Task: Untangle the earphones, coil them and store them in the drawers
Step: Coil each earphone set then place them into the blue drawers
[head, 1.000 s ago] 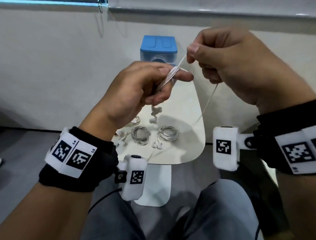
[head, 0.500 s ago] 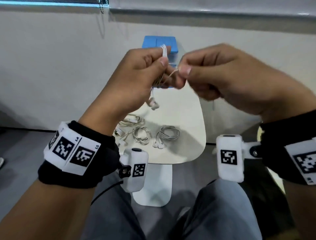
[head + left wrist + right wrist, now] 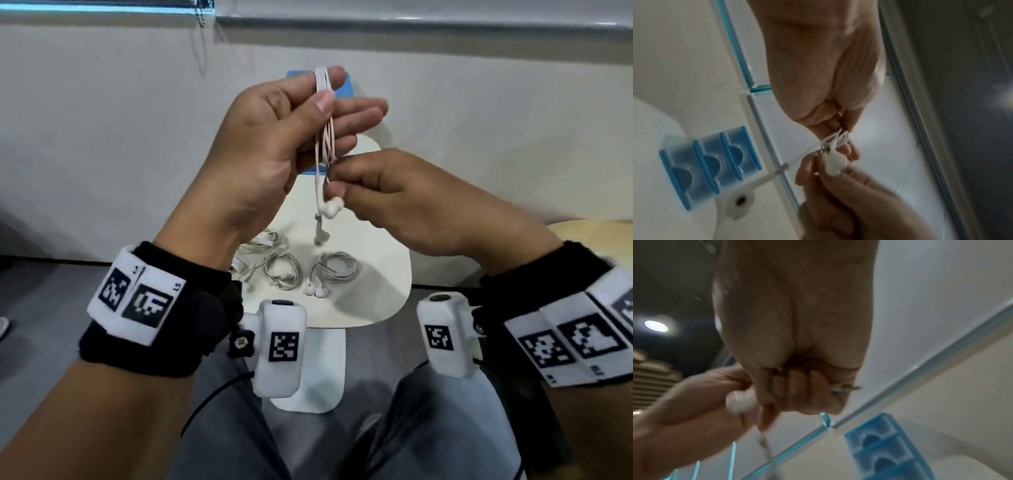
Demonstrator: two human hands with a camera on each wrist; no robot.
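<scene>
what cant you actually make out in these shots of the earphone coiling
- Blue drawers: in the head view the left hand covers nearly all of it; whether any drawer is open cannot be told.
- Held earphones: the cable's free end is hidden inside the right hand.
- Dangling earbud: blurred in the left wrist view.
- Loose earphones on the table: partly hidden behind the left wrist.

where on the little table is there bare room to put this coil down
Bare top lies right of the coiled earphones out to the table rim, and behind them toward the blue drawers. The near-left is crowded: a second coil and loose earphones.
</scene>
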